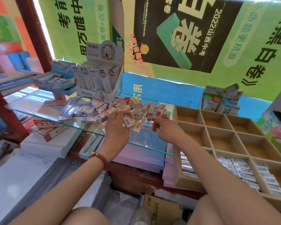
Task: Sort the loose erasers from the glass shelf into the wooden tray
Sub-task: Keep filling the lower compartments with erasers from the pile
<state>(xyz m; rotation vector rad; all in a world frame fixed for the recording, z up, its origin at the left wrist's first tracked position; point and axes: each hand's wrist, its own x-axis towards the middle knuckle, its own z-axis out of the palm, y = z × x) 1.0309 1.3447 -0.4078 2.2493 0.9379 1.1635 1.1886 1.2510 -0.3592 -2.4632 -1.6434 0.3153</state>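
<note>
— What lies out past the left hand?
— Far to its left and beyond, a blue AIHAO carton (pixel 58 78); nearer in, a white display box (pixel 101 75) of carded stationery stands behind the heap; under the glass, left of the wrist, lie flat red boxes (pixel 47 125).
— And the erasers?
— The loose erasers (pixel 94 108) are heaped on the glass shelf (pixel 39 104), just beyond the fingertips of both hands and spreading away to their left; blue-and-white wrappers on the left side, red and cream ones nearer the right hand.
— The left hand?
— The left hand (pixel 117 129) reaches over the shelf's front edge, a ring (pixel 112 118) on one finger, a bead bracelet (pixel 101 157) on the wrist; its fingers curl round a red-labelled eraser (pixel 128 122) and grip it at the near side of the heap.
— The right?
— The right hand (pixel 164 127) is just beside the left, palm down; its fingers bend onto a small eraser (pixel 156 130) at the edge of the glass and pinch it.
— Where is the tray?
— The wooden tray (pixel 206 126) lies directly right of the right hand, at the end of the shelf; touching it or not, I cannot tell; the compartments level with the hand show bare wood; the row beside the right forearm holds packed erasers (pixel 243 169) in silvery wrappers, laid in rows.
— Further right?
— Colourful cartons (pixel 221 99) stand beyond the tray.
</note>
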